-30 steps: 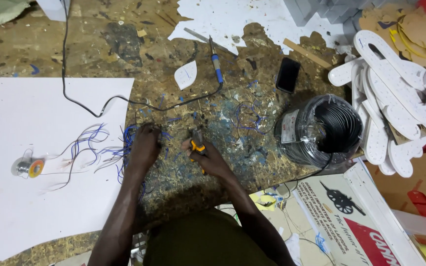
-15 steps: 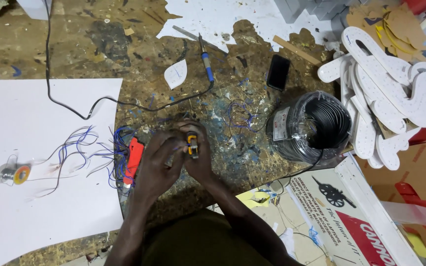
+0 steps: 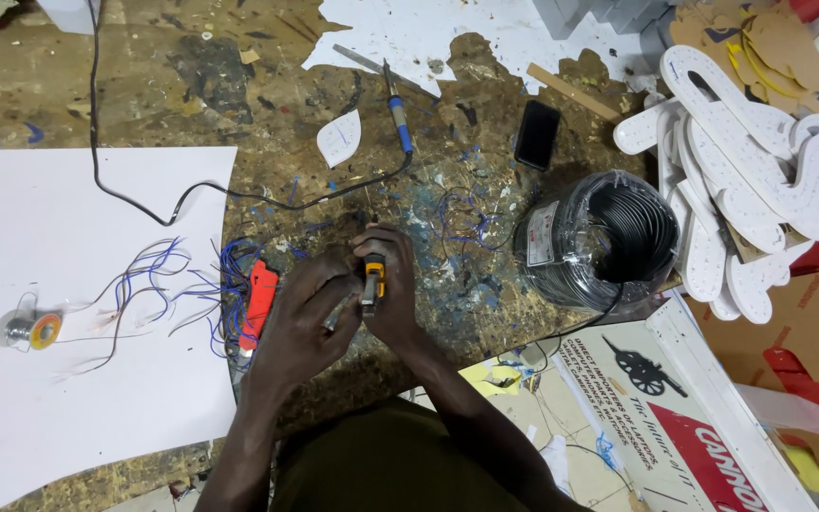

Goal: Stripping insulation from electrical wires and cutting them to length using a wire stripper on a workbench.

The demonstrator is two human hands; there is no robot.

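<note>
Where the two forearms converge from the bottom edge over the paint-spattered workbench, the hands meet just right of the white sheet.

Right hand: forearm runs up and leftward from the lower right; wrist bent, fingers curled closed around a small yellow-and-black hand tool, held upright with its tip toward the far side of the bench. Knuckles face the camera.

Left hand: forearm rises nearly straight from the lower left; palm down, fingers bent toward the right hand and touching the tool's lower part. Whether it pinches something of its own cannot be told; the fingertips are hidden between the two hands.

Adjacent items: red cutter lying just left of the left hand, at the sheet's edge, among loose blue wire strands spread over the sheet. Solder spool well apart, at the sheet's left side.

Farther items: soldering iron with blue grip, its black cord looping across the bench; white leaf-shaped cutout beside it; black phone; coil of black cable to the right of the hands; stack of white cut-out shapes at the far right.
</note>
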